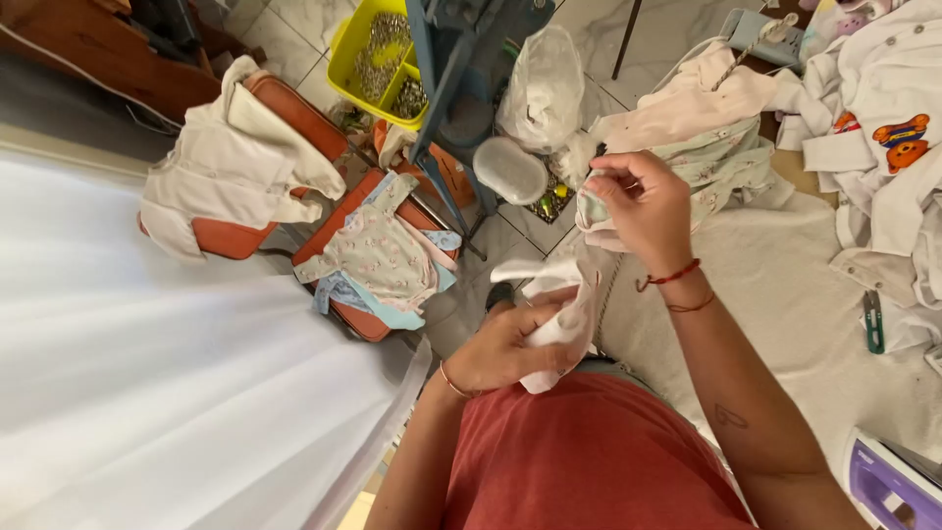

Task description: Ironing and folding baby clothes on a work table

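White cloth: small garment piece (554,294) at frame centre, bunched in the left hand.
Left hand: (505,344) closed around the cloth.
Right hand: (643,201) at 1 o'clock of the cloth, fingers pinching a patterned fabric edge (592,208).
Surroundings: orange chair (294,118) at 10 o'clock, yellow bin (343,59) at 11.

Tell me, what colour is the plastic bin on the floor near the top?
The plastic bin is bright yellow, seen in the head view.

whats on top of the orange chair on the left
A cream jacket is draped over the orange chair, and a small floral garment lies on its seat. Most of the chair is hidden beneath them.
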